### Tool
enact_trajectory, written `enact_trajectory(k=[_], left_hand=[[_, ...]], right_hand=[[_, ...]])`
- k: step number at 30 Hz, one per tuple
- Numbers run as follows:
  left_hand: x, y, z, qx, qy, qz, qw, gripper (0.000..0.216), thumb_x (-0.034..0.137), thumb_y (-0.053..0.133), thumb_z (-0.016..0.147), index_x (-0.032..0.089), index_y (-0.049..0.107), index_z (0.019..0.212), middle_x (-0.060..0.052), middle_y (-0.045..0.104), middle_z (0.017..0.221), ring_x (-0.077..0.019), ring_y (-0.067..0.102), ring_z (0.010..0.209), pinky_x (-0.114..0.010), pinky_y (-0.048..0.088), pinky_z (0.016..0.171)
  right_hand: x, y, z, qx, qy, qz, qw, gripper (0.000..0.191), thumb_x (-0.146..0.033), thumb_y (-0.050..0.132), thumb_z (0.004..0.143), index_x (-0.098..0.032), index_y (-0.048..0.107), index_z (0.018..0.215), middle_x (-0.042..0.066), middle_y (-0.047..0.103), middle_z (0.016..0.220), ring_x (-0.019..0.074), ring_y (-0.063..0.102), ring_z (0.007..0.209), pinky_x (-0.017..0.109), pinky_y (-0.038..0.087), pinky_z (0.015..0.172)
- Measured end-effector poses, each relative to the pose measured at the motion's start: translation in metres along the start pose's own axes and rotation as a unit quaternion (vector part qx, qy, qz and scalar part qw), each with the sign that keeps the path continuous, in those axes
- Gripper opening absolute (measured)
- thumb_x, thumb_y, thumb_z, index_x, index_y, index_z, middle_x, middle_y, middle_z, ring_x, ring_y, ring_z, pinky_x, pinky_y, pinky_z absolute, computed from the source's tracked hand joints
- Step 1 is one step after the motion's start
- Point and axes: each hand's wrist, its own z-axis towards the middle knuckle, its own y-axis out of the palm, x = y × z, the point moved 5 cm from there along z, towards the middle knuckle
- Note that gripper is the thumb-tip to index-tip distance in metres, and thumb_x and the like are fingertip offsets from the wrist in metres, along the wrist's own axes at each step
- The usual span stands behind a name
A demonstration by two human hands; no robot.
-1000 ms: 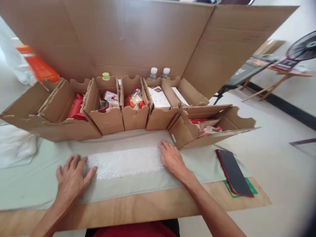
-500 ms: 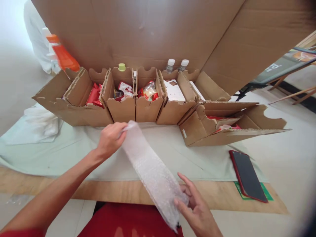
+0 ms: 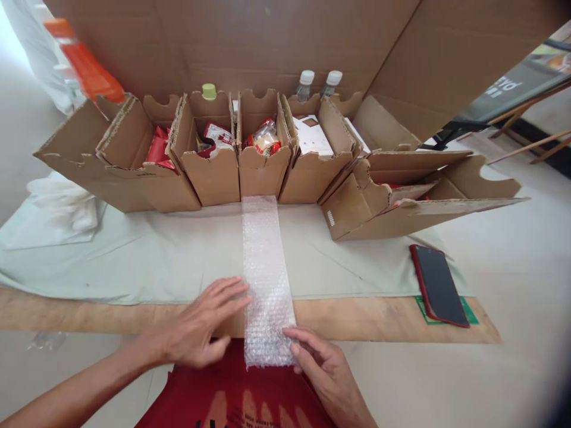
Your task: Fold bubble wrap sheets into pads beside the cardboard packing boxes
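Bubble wrap (image 3: 266, 270) lies lengthwise from 12 to 6 o'clock, its near end overhanging the table edge (image 3: 379, 321) under open left hand (image 3: 203, 330) and right hand (image 3: 325, 371), so it could slide off.

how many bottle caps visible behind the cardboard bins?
3: a green cap behind the second bin from the left, and two white caps side by side behind the fourth. Others may be hidden behind the bins.
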Motion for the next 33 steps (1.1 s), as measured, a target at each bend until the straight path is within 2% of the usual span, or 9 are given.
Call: enact_trajectory(k=[2, 4, 7, 10, 15, 18, 21, 25, 33], left_hand=[[0.014, 0.01, -0.004, 0.023, -0.001, -0.026, 0.999, 0.086, 0.02, 0.067, 0.08, 0.025, 0.031, 0.157, -0.015, 0.048, 0.155, -0.0362, 0.039, 0.147, -0.062, 0.035, 0.12], [0.017, 0.01, 0.009, 0.121, -0.04, -0.065, 0.99, 0.065, 0.02, 0.064, 0.087, 0.024, 0.043, 0.149, -0.013, 0.066, 0.134, -0.0305, 0.057, 0.13, -0.056, 0.044, 0.113], [0.001, 0.003, 0.034, 0.244, -0.193, -0.15, 0.938, 0.036, 0.016, 0.053, 0.091, 0.021, 0.061, 0.126, -0.004, 0.072, 0.091, -0.0186, 0.067, 0.086, -0.03, 0.057, 0.074], [-0.014, -0.001, 0.05, 0.256, -0.281, -0.245, 0.892, 0.033, 0.022, 0.053, 0.089, 0.019, 0.064, 0.121, -0.001, 0.065, 0.081, -0.0136, 0.059, 0.067, -0.021, 0.041, 0.049], [-0.025, 0.005, 0.05, 0.224, -0.291, -0.342, 0.865, 0.038, 0.037, 0.059, 0.092, 0.017, 0.064, 0.125, -0.006, 0.07, 0.096, -0.0182, 0.065, 0.088, -0.025, 0.051, 0.066], [-0.035, 0.005, 0.048, 0.273, -0.277, -0.397, 0.831, 0.056, 0.049, 0.048, 0.101, 0.02, 0.044, 0.149, -0.012, 0.069, 0.121, -0.022, 0.065, 0.107, -0.035, 0.053, 0.091], [-0.044, 0.01, 0.054, 0.276, -0.274, -0.45, 0.804, 0.071, 0.054, 0.048, 0.1, 0.02, 0.026, 0.158, -0.016, 0.061, 0.138, -0.0244, 0.063, 0.117, -0.039, 0.051, 0.098], [-0.044, 0.013, 0.067, 0.261, -0.282, -0.399, 0.833, 0.076, 0.039, 0.065, 0.089, 0.017, 0.033, 0.154, -0.011, 0.066, 0.115, -0.0194, 0.066, 0.099, -0.032, 0.053, 0.086], [-0.046, 0.003, 0.094, 0.233, -0.296, -0.154, 0.914, 0.064, 0.015, 0.054, 0.087, 0.02, 0.043, 0.15, 0.004, 0.061, 0.073, -0.0143, 0.058, 0.065, -0.027, 0.05, 0.068]], right_hand=[[-0.005, 0.001, 0.003, -0.016, 0.014, 0.04, 0.999, 0.037, -0.052, 0.069, 0.09, -0.022, 0.078, 0.11, 0.007, 0.074, 0.089, 0.0166, 0.066, 0.067, 0.029, 0.058, 0.066], [-0.012, 0.004, 0.007, -0.026, -0.009, 0.076, 0.997, 0.04, -0.049, 0.067, 0.093, -0.024, 0.072, 0.123, 0.005, 0.073, 0.088, 0.0153, 0.067, 0.066, 0.031, 0.059, 0.071], [-0.02, 0.005, 0.012, 0.003, -0.088, 0.104, 0.991, 0.054, -0.046, 0.064, 0.095, -0.031, 0.052, 0.146, 0.01, 0.072, 0.114, 0.0183, 0.072, 0.079, 0.031, 0.061, 0.069], [-0.02, 0.004, 0.018, 0.04, -0.148, 0.047, 0.987, 0.056, -0.04, 0.062, 0.097, -0.034, 0.045, 0.15, 0.014, 0.065, 0.133, 0.0245, 0.072, 0.104, 0.034, 0.063, 0.073], [-0.011, 0.01, 0.039, 0.055, -0.187, -0.031, 0.98, 0.06, -0.032, 0.056, 0.099, -0.03, 0.034, 0.155, 0.017, 0.058, 0.143, 0.0251, 0.068, 0.119, 0.04, 0.061, 0.091], [-0.012, 0.016, 0.05, 0.059, -0.19, -0.036, 0.979, 0.061, -0.029, 0.054, 0.1, -0.029, 0.031, 0.156, 0.019, 0.051, 0.15, 0.0253, 0.066, 0.123, 0.038, 0.061, 0.09], [-0.018, 0.017, 0.051, 0.073, -0.192, -0.086, 0.975, 0.052, -0.027, 0.053, 0.1, -0.028, 0.042, 0.151, 0.017, 0.053, 0.149, 0.0247, 0.067, 0.12, 0.036, 0.063, 0.086], [-0.032, 0.009, 0.039, 0.122, -0.261, -0.185, 0.94, 0.037, -0.021, 0.054, 0.098, -0.026, 0.06, 0.134, 0.014, 0.059, 0.143, 0.0219, 0.071, 0.103, 0.036, 0.063, 0.082], [-0.045, 0.012, 0.045, 0.123, -0.394, -0.35, 0.841, 0.046, -0.009, 0.052, 0.095, -0.024, 0.054, 0.138, 0.01, 0.065, 0.134, 0.0257, 0.058, 0.129, 0.046, 0.052, 0.104]])
